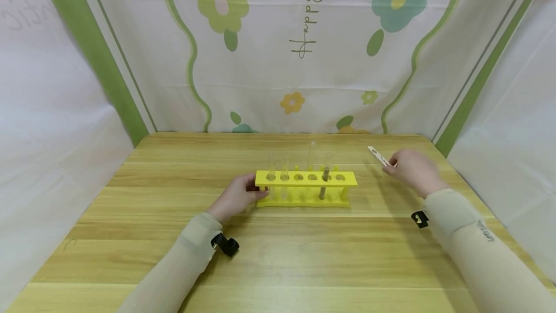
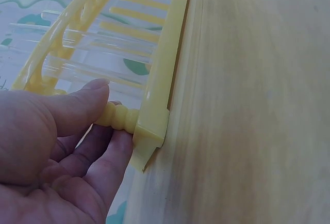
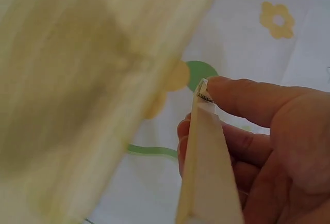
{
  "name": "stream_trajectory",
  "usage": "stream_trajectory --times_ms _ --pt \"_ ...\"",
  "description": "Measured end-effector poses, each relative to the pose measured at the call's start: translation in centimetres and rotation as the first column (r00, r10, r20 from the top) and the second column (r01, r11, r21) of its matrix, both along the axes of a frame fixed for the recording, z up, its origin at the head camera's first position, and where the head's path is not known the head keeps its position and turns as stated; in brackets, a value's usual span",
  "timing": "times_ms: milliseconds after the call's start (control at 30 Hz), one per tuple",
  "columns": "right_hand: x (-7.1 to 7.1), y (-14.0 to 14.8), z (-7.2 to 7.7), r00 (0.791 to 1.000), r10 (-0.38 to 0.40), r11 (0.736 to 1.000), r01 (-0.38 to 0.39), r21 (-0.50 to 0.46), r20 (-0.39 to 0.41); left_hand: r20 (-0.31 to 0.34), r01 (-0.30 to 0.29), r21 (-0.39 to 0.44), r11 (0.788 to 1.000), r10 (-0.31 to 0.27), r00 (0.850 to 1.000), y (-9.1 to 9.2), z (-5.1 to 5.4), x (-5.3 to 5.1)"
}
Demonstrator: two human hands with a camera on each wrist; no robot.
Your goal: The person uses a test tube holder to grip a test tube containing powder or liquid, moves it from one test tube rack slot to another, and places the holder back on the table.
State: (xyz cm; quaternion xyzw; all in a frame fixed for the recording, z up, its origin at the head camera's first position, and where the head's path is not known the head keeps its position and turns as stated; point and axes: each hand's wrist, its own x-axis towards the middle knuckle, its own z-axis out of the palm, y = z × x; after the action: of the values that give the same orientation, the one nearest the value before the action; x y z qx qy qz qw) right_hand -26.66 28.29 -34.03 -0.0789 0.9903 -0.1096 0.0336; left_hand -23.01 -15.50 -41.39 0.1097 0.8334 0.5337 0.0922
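A yellow test tube rack (image 1: 306, 203) stands upright on the table. My left hand (image 1: 236, 196) grips its left end; in the left wrist view, thumb and fingers close round the knobbed yellow end post (image 2: 119, 117). Two clear test tubes (image 1: 284, 177) stand in the leftmost holes. Farther right, another tube with dark grey contents (image 1: 323, 190) leans slightly. One clear tube (image 1: 311, 153) rises behind the top bar. To the right of the rack, my right hand (image 1: 414, 170) holds a pale wooden test tube holder (image 1: 378, 155) above the table, with a bit of its metal spring (image 3: 205, 98) showing by the thumb.
The wooden table (image 1: 278, 255) runs back to a white curtain (image 1: 265, 62) printed with flowers. White cloth walls (image 1: 512, 124) stand at both sides. Black straps with small mounts (image 1: 226, 244) sit on both wrists.
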Motion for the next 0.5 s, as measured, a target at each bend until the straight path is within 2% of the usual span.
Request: stream_trajectory --times_ms 300,500 --pt "-1.4 -0.5 -2.8 0.998 0.001 1.0 -0.002 0.013 0.067 -0.002 0.002 -0.002 1.0 -0.002 1.0 -0.1 -0.1 0.0" --pt "-1.9 -1.4 -3.7 0.996 -0.023 1.0 0.022 0.017 0.086 0.0 0.002 -0.014 1.0 -0.002 1.0 0.0 -0.1 -0.1"
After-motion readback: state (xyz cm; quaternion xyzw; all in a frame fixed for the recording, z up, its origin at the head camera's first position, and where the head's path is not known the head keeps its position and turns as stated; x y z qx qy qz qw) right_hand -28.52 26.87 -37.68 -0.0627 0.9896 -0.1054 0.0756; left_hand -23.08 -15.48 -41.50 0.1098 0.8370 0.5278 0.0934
